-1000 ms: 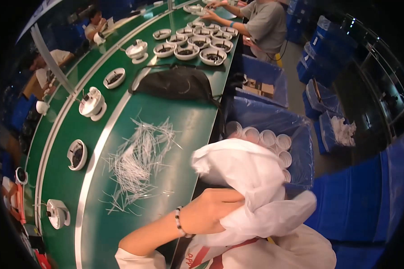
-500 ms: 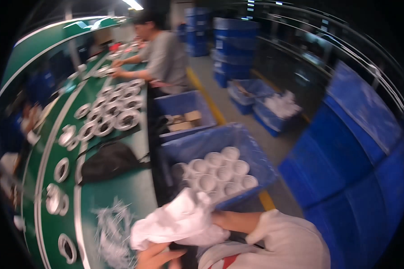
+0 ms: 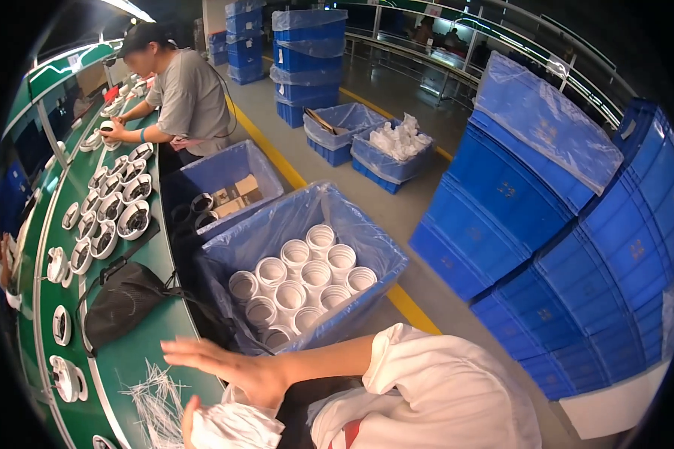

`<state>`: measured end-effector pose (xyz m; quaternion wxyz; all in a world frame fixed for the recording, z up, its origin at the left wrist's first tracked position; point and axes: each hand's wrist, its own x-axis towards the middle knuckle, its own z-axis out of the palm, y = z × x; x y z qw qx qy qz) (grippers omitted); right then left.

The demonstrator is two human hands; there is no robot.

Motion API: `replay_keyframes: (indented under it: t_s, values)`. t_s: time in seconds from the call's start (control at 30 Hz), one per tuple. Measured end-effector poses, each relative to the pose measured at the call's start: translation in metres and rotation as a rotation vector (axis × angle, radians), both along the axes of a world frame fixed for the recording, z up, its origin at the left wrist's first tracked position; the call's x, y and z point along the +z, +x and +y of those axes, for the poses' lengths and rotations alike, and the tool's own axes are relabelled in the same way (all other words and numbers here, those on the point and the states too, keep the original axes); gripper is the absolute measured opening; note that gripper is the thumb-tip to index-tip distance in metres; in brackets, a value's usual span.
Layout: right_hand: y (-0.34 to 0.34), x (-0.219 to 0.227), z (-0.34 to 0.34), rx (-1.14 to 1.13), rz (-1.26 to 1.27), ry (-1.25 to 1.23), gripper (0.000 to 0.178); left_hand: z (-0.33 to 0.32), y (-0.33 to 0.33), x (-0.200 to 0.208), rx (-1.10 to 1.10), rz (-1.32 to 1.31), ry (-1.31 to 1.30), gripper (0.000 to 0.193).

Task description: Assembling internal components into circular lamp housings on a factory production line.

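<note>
My right hand (image 3: 236,368) reaches across at the lower middle, fingers stretched out to the left over the table edge. Beneath its palm is a crumpled white cloth (image 3: 236,428). Only a strip of my left hand (image 3: 191,425) shows at the lower edge, against the left side of the cloth; it appears to grip it, though most of the fingers are hidden. Left of the hands, a heap of thin white strips (image 3: 153,404) lies on the green table (image 3: 146,337). A black bag (image 3: 123,303) rests farther up the table.
A blue crate (image 3: 382,262) lined with plastic holds several white cups. Behind it another crate (image 3: 258,161) contains cardboard pieces. Round white-and-black parts (image 3: 111,206) cover the far table, where a person (image 3: 191,97) works. Stacked blue crates (image 3: 502,224) stand at right.
The white cloth has come down and to the left, lower in view. My right hand has moved left, its fingers now stretched out. My view has turned rightward.
</note>
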<state>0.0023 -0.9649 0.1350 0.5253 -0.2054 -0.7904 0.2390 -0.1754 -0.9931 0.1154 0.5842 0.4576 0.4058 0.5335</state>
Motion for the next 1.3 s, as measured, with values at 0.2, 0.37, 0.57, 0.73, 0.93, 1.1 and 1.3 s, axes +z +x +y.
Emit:
replay_keyframes:
  t_s: [0.2, 0.37, 0.57, 0.73, 0.93, 1.1, 1.3]
  values:
    - [-0.014, -0.045, -0.030, 1.115, 0.942, -1.420, 0.078, -0.005, 0.016, 0.064, -0.295, 0.889, 0.917, 0.028]
    - [-0.013, -0.066, -0.037, 1.061, 1.132, -1.427, 0.065, -0.006, 0.031, 0.038, -0.214, 1.038, 0.994, 0.038]
    - [0.017, -0.032, -0.028, 0.625, 0.838, -0.995, 0.058, -0.014, 0.035, 0.024, -0.499, 1.223, 0.869, 0.091]
    - [0.045, -0.029, -0.043, -0.402, -0.672, -0.611, 0.034, -0.014, 0.017, 0.011, -0.205, 0.697, 0.883, 0.094]
    - [0.253, -0.010, -0.066, -0.729, -0.309, 0.408, 0.044, -0.025, -0.016, 0.017, -0.029, 0.841, 0.691, 0.083]
    - [0.389, 0.133, -0.049, -1.478, -0.061, 0.799, 0.069, -0.042, -0.041, -0.003, -0.035, 1.097, 0.508, 0.082]
    - [0.489, 0.144, -0.008, -2.117, 0.098, 0.140, 0.108, -0.060, -0.064, 0.010, 0.140, 1.203, 0.346, 0.062]
